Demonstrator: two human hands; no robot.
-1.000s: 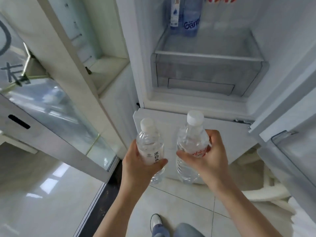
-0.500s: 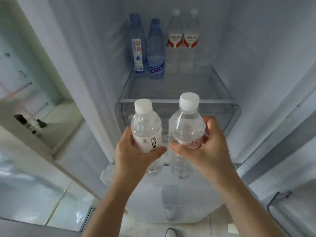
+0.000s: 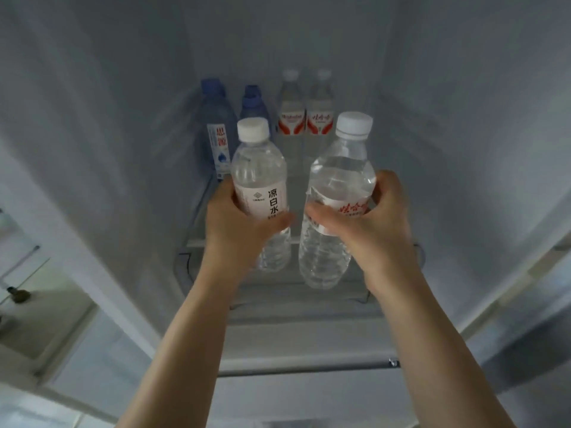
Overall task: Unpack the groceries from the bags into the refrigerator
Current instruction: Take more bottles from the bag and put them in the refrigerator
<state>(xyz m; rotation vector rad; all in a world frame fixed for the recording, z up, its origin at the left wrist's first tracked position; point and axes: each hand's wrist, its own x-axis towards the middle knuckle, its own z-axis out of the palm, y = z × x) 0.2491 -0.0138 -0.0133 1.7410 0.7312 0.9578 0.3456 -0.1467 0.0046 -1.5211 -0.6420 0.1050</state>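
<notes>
Refrigerator (image 3: 463, 118) holds four bottles (image 3: 289, 118) | left hand (image 3: 234, 223) grasps small bottle (image 3: 259, 171) | right hand (image 3: 380, 223) grasps large bottle (image 3: 336, 180)

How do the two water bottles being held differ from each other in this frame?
The left-hand bottle looks shorter and slimmer than the right-hand bottle. The left-hand bottle's label is white with black characters; the right-hand bottle's carries red script. The left hand grips its bottle around the label, and the right hand does likewise. Both are clear, white-capped, upright, and held in front of the fridge shelf.
</notes>
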